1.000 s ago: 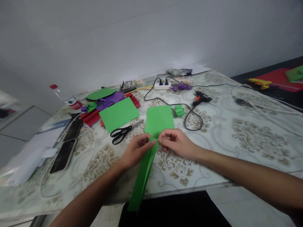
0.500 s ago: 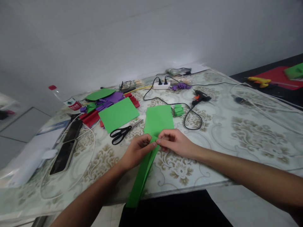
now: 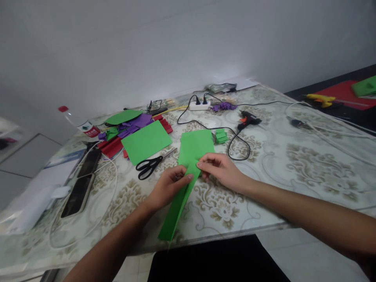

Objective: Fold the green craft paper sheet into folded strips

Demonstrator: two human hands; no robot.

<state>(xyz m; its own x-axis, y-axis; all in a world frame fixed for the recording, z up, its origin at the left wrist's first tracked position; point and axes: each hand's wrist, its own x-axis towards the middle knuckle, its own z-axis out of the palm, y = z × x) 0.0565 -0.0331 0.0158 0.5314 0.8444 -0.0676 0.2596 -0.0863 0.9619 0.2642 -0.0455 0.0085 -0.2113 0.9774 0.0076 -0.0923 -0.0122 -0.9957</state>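
Note:
A long folded strip of green paper point(image 3: 176, 207) slants from the middle of the table toward its front edge. My left hand point(image 3: 169, 186) pinches its left side, thumb on top. Near the strip's upper end, my right hand point(image 3: 219, 168) is closed on its right edge between thumb and fingers. Just beyond my hands lies a stack of green paper sheets point(image 3: 195, 143), partly covered by the strip. Black-handled scissors point(image 3: 151, 166) rest to the left of the stack. A small pile of folded green pieces point(image 3: 221, 136) sits at its right.
A black glue gun point(image 3: 248, 119) with a looping cord lies at right, near a white power strip point(image 3: 199, 105). A green sheet point(image 3: 147, 143), red and purple paper, a bottle point(image 3: 85, 126) and a phone point(image 3: 78, 196) are at left. A yellow glue gun point(image 3: 320, 100) lies far right.
The green strip has shifted up and away from me, its lower end now nearer the table edge. My right hand has moved slightly up along it, apart from my left.

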